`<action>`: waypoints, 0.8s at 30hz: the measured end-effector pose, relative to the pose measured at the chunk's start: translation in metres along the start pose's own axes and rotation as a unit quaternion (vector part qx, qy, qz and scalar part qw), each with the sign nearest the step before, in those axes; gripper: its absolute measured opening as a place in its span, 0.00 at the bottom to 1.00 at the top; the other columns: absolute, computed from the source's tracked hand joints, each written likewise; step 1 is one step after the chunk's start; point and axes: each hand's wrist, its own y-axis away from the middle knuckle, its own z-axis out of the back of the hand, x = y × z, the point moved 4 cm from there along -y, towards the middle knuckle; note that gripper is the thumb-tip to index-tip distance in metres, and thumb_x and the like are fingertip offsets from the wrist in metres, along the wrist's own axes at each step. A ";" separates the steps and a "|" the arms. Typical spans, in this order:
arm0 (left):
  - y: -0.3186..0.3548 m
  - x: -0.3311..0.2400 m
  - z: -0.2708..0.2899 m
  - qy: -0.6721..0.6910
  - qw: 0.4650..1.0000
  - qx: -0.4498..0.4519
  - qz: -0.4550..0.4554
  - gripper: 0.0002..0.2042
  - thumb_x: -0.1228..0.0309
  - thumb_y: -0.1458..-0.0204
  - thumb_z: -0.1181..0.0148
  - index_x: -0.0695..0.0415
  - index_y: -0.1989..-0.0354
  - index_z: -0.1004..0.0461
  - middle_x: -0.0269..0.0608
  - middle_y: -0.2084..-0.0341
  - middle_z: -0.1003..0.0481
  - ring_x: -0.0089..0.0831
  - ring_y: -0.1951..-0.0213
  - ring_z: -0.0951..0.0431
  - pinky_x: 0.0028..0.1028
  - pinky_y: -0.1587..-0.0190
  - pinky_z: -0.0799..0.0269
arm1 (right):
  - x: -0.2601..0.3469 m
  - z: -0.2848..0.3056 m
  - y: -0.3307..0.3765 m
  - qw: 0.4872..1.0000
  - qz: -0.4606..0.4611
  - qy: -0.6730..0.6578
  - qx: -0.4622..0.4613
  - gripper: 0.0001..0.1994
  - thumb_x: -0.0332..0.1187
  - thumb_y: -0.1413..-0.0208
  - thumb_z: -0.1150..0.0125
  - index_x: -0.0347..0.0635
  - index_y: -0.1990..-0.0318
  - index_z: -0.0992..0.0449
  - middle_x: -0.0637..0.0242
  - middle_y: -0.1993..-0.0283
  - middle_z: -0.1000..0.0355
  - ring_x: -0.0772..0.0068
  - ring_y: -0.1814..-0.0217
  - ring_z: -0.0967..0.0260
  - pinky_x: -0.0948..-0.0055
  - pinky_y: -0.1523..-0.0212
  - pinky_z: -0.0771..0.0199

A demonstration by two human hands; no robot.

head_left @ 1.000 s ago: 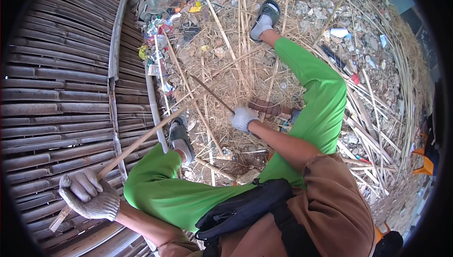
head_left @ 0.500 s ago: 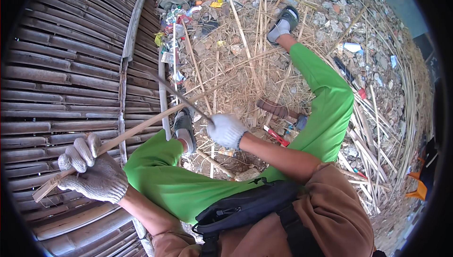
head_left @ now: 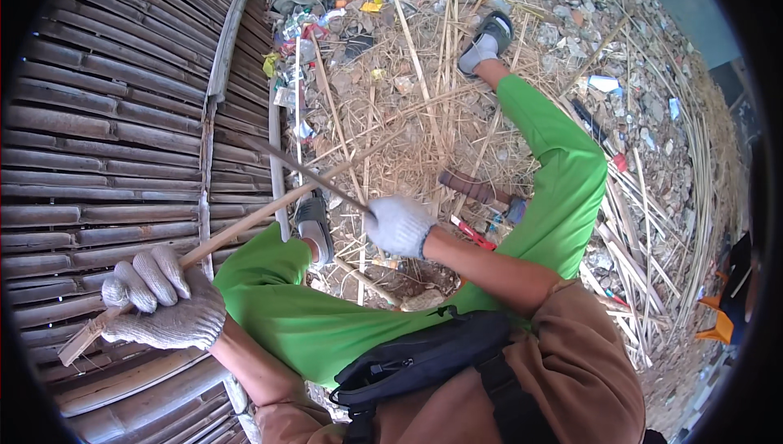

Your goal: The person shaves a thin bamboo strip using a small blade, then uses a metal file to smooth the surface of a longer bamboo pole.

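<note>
L hand fingers clamped on bamboo strip, long axis running lower-left to upper-right. R hand fingers wrapped round blade, tip pointing upper-left.

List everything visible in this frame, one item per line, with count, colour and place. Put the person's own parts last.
bamboo strip: one, tan, held in the left hand, running up and right
blade: one, dark and thin, held in the right hand, crossing the strip
bamboo wall: one, grey-brown slats, left side
loose strips: many, pale tan, scattered over the ground at right
litter: several scraps, mixed colours, along the wall's edge at top
red-handled tool: one, on the ground by the right forearm
bag: one, black, on the lap
trousers: green, both legs
shoes: two, grey, one at top, one centre
left hand: grey glove, lower left
right hand: grey glove, centre
</note>
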 end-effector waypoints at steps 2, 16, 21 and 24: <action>0.000 0.000 -0.006 0.001 1.000 0.011 0.009 0.26 0.43 0.32 0.43 0.56 0.68 0.21 0.25 0.84 0.41 0.17 0.86 0.47 0.21 0.85 0.48 | 0.024 -0.003 0.013 0.995 0.087 0.022 -0.040 0.19 0.43 0.35 0.47 0.40 0.51 0.17 0.44 0.60 0.18 0.41 0.58 0.18 0.44 0.54 0.18; -0.004 -0.002 0.002 -0.024 1.000 0.020 -0.004 0.26 0.43 0.30 0.46 0.56 0.66 0.21 0.26 0.84 0.41 0.18 0.87 0.47 0.21 0.87 0.50 | 0.001 -0.025 -0.014 0.996 0.065 -0.049 -0.046 0.20 0.44 0.35 0.48 0.35 0.59 0.18 0.45 0.63 0.18 0.42 0.65 0.18 0.43 0.58 0.17; -0.005 0.000 0.006 -0.031 1.000 0.004 -0.001 0.27 0.42 0.29 0.48 0.55 0.66 0.21 0.25 0.85 0.43 0.18 0.87 0.49 0.22 0.87 0.51 | -0.084 -0.027 -0.043 0.996 0.004 0.020 -0.090 0.21 0.45 0.35 0.47 0.37 0.56 0.15 0.44 0.58 0.17 0.43 0.58 0.16 0.47 0.54 0.17; -0.003 0.001 0.005 -0.031 0.999 0.007 -0.004 0.27 0.42 0.30 0.47 0.55 0.67 0.22 0.25 0.84 0.43 0.18 0.86 0.49 0.22 0.86 0.52 | -0.171 -0.012 -0.075 0.985 -0.164 -0.034 -0.051 0.22 0.46 0.36 0.47 0.36 0.54 0.14 0.40 0.55 0.18 0.44 0.53 0.16 0.50 0.53 0.16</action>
